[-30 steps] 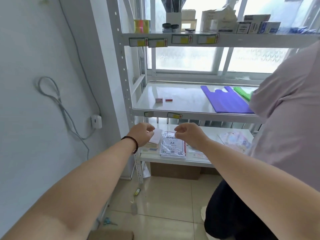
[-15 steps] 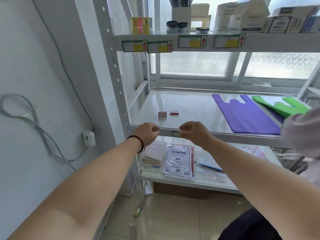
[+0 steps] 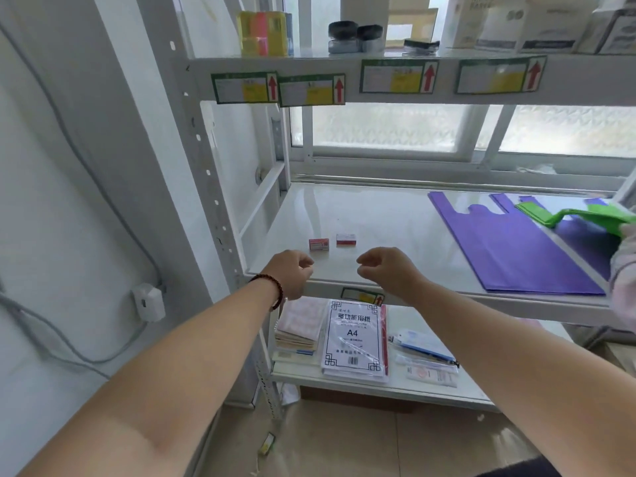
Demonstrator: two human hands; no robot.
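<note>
Hovering over the middle shelf's front edge, the left hand and right hand are hanging loosely curled, gripping nothing. A small red box and a second box are lying just beyond the fingertips, bare shelf between. Purple bags are lying well right, with an A4 paper pack sitting below.

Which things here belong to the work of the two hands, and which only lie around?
Job: left hand; right hand; left small box; right small box, both on the middle shelf near the fingers.
Lying about: purple bag; A4 paper pack; notebook stack; black jars.
</note>
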